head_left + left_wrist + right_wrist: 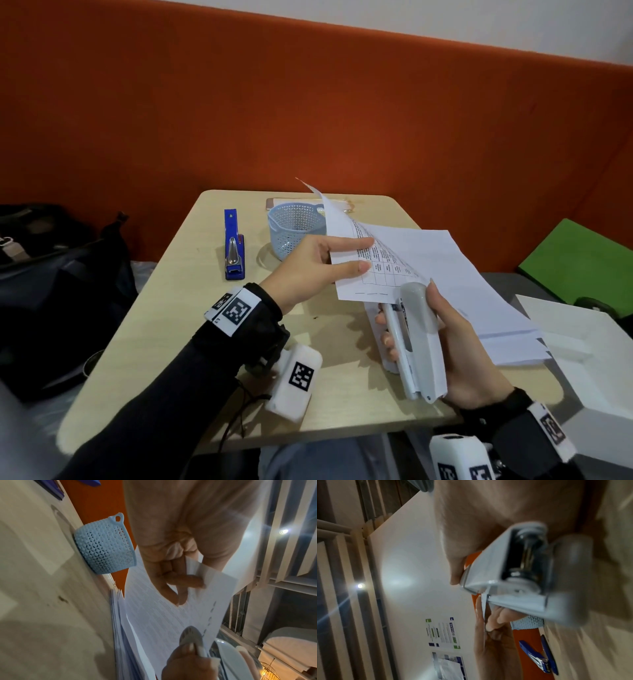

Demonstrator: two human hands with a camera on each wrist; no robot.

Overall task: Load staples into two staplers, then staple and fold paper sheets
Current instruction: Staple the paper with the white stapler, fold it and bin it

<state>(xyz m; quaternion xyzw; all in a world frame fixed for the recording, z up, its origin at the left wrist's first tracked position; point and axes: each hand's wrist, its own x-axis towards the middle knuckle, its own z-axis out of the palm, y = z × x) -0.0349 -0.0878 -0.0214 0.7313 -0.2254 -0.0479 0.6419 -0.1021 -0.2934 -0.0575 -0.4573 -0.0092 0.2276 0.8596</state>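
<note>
Left hand [308, 263]: lifted above the table [164, 329], thumb and fingers pinching the near edge of a few printed sheets [356, 253] raised off the paper stack [479, 308] that lay on the table's right side. Right hand [459, 346]: fingers wrapped round the white stapler [419, 342], whose nose sat at the lower corner of the raised sheets. Also present: blue stapler [234, 248], lying open on the table left of a pale blue basket [291, 229]; orange upholstered backrest [308, 120] behind.
</note>
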